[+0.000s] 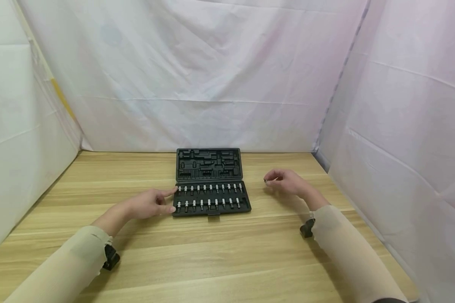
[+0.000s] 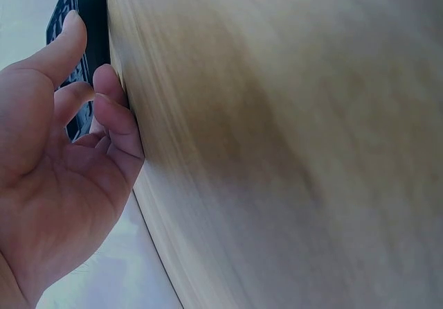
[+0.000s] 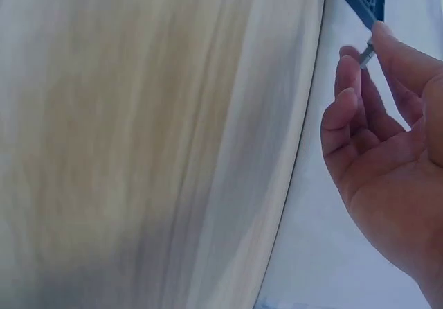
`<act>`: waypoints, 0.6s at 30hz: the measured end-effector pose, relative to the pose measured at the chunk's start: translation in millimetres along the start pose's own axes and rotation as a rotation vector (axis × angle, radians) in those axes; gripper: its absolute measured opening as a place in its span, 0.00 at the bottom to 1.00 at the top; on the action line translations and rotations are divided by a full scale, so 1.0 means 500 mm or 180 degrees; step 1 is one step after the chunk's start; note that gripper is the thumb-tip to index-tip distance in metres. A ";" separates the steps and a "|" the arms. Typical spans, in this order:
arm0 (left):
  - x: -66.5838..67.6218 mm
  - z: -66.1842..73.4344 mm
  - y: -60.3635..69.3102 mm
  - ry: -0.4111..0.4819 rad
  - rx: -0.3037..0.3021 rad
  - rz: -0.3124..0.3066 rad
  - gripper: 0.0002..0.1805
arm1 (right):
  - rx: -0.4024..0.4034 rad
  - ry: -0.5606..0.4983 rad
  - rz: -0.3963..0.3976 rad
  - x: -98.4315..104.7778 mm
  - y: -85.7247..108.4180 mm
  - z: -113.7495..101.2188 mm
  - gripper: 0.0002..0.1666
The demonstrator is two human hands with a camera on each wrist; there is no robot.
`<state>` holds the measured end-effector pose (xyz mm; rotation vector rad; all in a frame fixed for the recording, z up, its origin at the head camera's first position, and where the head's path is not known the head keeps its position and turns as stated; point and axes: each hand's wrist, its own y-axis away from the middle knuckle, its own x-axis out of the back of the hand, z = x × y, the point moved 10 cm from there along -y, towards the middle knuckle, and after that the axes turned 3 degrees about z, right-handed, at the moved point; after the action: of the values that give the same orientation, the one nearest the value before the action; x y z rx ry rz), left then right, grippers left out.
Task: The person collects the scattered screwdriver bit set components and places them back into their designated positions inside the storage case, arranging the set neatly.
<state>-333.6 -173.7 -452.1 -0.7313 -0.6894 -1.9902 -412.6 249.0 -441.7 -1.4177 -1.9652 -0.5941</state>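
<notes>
A black plastic case [image 1: 212, 213] lies opened flat on the wooden table, its lid [image 1: 209, 165] leaning back at the rear. Two rows of silver bit sockets [image 1: 209, 204] stand in its lower half. My left hand [image 1: 148, 203] touches the case's left edge, with the thumb at the front corner and the index finger stretched toward the back row. Right of the case, my right hand [image 1: 286, 183] is raised over the table and pinches a small bit socket [image 3: 367, 54] between thumb and fingertips. Most of that socket is hidden by the fingers in the head view.
The wooden table [image 1: 208, 261] spreads around the case. White cloth [image 1: 197, 75] hangs behind it and along both sides. A black wrist-camera mount [image 1: 111, 257] sits at the left sleeve and another mount [image 1: 307, 228] at the right.
</notes>
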 end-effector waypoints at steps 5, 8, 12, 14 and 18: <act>0.000 0.000 -0.001 -0.0008 0.0005 -0.0003 0.47 | 0.0004 -0.0267 -0.0037 -0.011 0.004 -0.017 0.19; 0.000 -0.001 -0.002 -0.0014 -0.0012 0.0001 0.47 | 0.0071 -0.0424 -0.0083 -0.019 0.006 -0.029 0.21; 0.000 -0.002 -0.002 0.0001 -0.0020 0.0002 0.47 | 0.0112 -0.0534 -0.0151 -0.029 0.009 -0.043 0.21; -0.001 -0.002 -0.002 0.0011 -0.0012 0.0000 0.47 | 0.0086 -0.0640 -0.0199 -0.034 0.011 -0.044 0.21; -0.001 -0.002 -0.002 0.0029 -0.0003 -0.0002 0.47 | 0.0071 -0.0951 -0.0340 -0.045 0.015 -0.048 0.23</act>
<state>-334.3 -173.7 -453.2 -0.7223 -0.6835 -1.9933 -395.1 220.0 -441.3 -1.4626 -2.2848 -0.4240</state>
